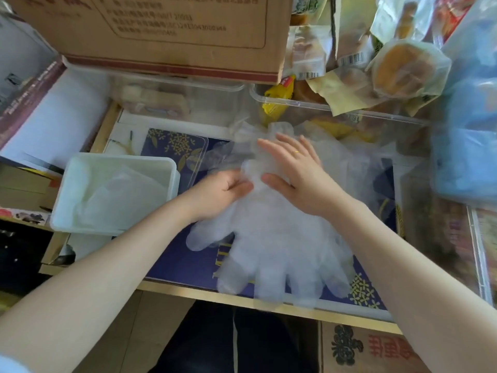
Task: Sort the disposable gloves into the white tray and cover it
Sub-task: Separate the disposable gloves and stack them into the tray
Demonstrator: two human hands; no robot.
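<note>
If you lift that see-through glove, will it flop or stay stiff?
The glove would probably flop: it is thin film, crumpled near the left hand and right hand. It likely weighs almost nothing. It may slide easily on the smooth blue mat.

I see bright, even daylight with soft shadows; wide-angle bending toward every edge, and motion blur worst at three o'clock.

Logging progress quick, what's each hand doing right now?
Left hand: fingers curled, gripping the clear thin plastic disposable glove.
Right hand: open, fingers straight, pressing flat on the same glove.
</note>
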